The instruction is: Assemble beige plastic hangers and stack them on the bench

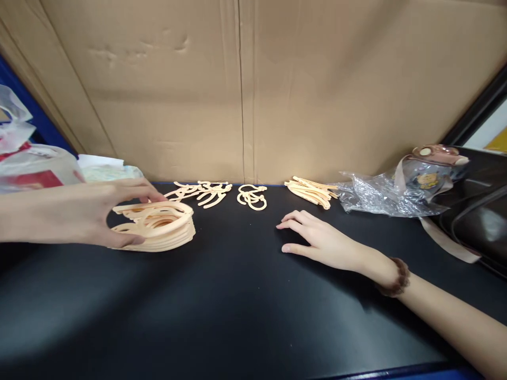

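At the left, my left hand (101, 214) has its thumb on the near side and its fingers on the far side of a rounded stack of pale wooden slats (170, 229), which appears to sit on the black table (222, 316). My right hand (317, 240) is right of centre, low over or on the table, its fingers loosely stretched out and nothing in it. Beyond it lies a bundle of thin wooden strips (311, 192). Small curved wooden pieces (253, 198) lie at the middle back, with branching wooden pieces (206, 192) to their left.
A cardboard wall (253, 95) closes off the back. Crumpled clear plastic (376, 195) and a clear bottle with a brown lid and strap (425, 174) are at the right, beside a dark bag (483, 206). A plastic bag (35, 163) stands at the left.
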Tool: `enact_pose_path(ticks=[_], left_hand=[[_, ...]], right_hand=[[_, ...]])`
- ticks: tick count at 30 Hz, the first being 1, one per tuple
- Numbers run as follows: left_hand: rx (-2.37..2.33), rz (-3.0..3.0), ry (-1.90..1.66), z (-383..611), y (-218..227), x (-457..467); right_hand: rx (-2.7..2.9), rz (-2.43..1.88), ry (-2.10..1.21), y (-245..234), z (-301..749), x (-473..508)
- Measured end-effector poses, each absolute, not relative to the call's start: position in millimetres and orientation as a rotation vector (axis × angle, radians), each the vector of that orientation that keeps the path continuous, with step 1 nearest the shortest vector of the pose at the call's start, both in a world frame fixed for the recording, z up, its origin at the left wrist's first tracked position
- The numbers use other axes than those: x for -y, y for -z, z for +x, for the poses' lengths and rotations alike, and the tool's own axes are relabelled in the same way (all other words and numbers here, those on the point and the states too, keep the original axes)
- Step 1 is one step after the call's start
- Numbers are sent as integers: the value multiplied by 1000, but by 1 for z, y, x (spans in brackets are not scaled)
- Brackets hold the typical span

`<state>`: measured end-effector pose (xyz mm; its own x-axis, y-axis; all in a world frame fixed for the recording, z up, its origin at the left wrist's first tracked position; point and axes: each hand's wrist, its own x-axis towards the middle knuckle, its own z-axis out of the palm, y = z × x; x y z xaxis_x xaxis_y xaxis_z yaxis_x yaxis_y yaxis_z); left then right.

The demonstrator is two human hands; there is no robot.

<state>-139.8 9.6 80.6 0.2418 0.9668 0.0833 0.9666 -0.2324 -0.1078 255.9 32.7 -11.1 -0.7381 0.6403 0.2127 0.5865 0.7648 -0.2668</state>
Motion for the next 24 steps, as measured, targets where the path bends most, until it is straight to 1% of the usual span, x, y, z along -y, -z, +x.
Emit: enact_pose_path(ticks=[1,3,9,15,24], left_hand=[[1873,-2451,-103,-144,-78,-10],[1902,-2504,-165,-151,-76,-11],[1950,-2545,-150,-159,-72,-19],[1849,-2560,-164,-166,-65,-23],[1841,-2549,-179,-153,-66,-21]], right_hand=[[2675,-951,-248,11,256,-33],[2686,-953,-222,11,255,-32],[2685,-954,-187,12,255,-31],[2704,-964,-135,13,255,-30],[2721,-962,-65,11,253,-28]])
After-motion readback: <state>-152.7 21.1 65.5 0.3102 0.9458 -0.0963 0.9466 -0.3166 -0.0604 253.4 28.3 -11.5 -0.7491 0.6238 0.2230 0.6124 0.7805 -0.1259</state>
